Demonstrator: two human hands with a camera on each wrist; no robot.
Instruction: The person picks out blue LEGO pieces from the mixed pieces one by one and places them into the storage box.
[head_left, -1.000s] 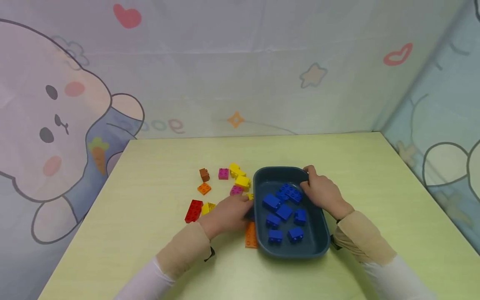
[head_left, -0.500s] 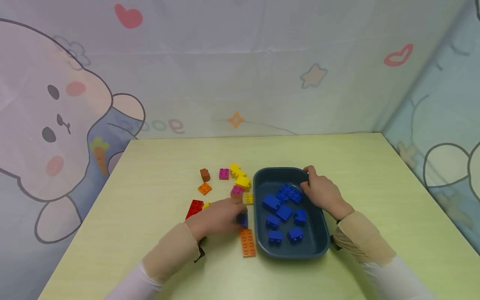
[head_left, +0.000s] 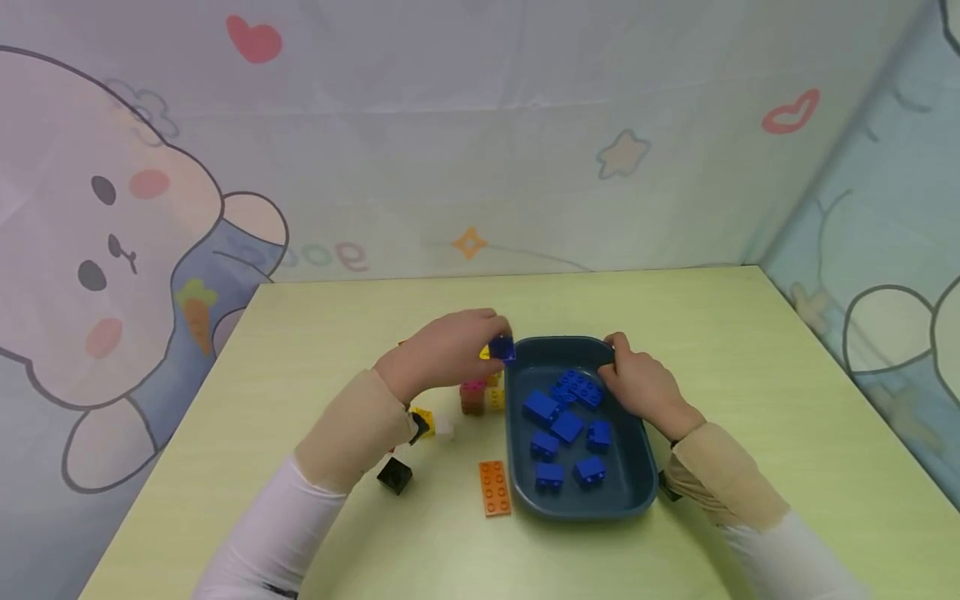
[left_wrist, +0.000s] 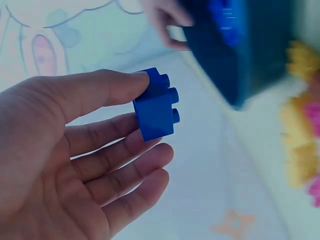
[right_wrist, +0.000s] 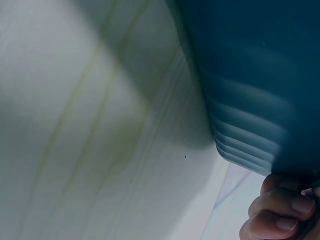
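My left hand pinches a blue toy brick between thumb and fingertips, raised at the tray's far left corner. In the left wrist view, the thumb presses one side of the brick, its studs facing right; the lower fingers extend beneath it. My right hand grips the right rim of a dark blue-grey tray, thumb on the inside. Seen from the right wrist, its curled fingers sit at the tray's edge. Several blue bricks lie scattered inside the tray.
Left of the tray lie a flat orange brick, a black brick, a white brick, a brown brick and a yellow brick. More bricks are partly hidden under my left arm. A printed cloth backdrop stands behind the table.
My left hand has picked up a blue brick beside the flat orange one and carried it up and away, to the tray's far left corner. The right hand stays on the rim.
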